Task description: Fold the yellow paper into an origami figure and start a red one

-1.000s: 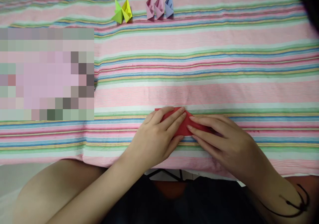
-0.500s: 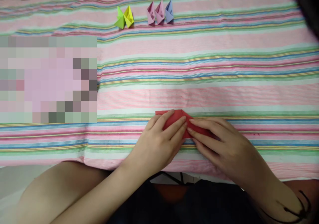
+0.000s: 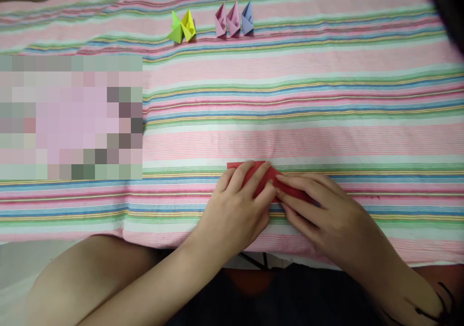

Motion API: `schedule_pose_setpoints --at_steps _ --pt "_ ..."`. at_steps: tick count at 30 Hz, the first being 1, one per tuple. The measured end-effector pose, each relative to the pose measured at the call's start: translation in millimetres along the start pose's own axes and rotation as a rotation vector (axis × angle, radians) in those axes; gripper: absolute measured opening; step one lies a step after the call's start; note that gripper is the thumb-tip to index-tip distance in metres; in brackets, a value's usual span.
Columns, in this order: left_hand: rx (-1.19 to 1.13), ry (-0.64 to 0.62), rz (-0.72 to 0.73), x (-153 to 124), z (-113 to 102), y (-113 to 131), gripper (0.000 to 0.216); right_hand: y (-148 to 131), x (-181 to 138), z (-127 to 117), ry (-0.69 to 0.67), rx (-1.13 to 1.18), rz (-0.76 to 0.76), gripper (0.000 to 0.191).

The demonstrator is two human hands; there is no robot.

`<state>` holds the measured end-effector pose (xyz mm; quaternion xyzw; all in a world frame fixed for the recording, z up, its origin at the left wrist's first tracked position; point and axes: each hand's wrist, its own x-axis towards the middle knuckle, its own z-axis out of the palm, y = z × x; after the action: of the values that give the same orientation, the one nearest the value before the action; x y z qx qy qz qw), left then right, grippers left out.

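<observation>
A folded sheet of red paper (image 3: 267,175) lies flat on the striped cloth near its front edge, its right part sloping down to a slanted edge. My left hand (image 3: 241,200) holds it down from above, fingers spread across the left and middle. The index finger is bent, its tip near the paper's centre. On the right part, my right hand (image 3: 315,203) keeps the paper between its fingers, with the index and middle fingertips close to my left index finger. Both thumbs are largely hidden, and so is the paper's lower edge.
Towards the back stand small folded paper pieces: a green one (image 3: 176,28) and a yellow one (image 3: 188,25) touching, then two pink ones (image 3: 221,21) and a blue one (image 3: 248,19). A pixelated patch hides the cloth's left side. The striped cloth (image 3: 308,137) has slight creases.
My left fingers have shifted on the red paper: the middle finger has moved to the top edge and the index finger has bent. My right hand stays nearly in place.
</observation>
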<state>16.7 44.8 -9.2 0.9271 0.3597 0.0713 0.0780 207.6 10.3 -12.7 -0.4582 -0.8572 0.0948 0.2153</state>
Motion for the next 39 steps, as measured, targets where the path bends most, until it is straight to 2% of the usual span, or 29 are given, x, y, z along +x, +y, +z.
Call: schedule_pose_setpoints --at_steps 12,17,21,28,30,35,39 --pt "-0.15 0.008 -0.067 0 -2 -2 0.033 0 1 1 0.018 0.035 0.036 0.027" --pt "-0.27 0.111 -0.048 2 -3 -11 0.031 1 1 2 0.044 0.041 0.039 0.025" --pt "-0.261 0.192 -0.052 6 2 -10 0.032 2 0 4 0.046 0.042 0.044 0.024" --pt "-0.226 0.199 -0.112 7 9 -4 0.031 4 2 -2 0.033 0.185 0.096 0.025" --pt "-0.227 0.19 -0.114 7 9 -4 0.032 7 2 -9 0.039 0.275 0.176 0.026" --pt "-0.218 0.183 -0.107 8 7 -5 0.032 17 -3 -30 0.062 0.516 0.585 0.018" --pt "-0.187 0.177 -0.091 8 7 -4 0.032 17 -2 -33 -0.009 0.551 0.722 0.022"
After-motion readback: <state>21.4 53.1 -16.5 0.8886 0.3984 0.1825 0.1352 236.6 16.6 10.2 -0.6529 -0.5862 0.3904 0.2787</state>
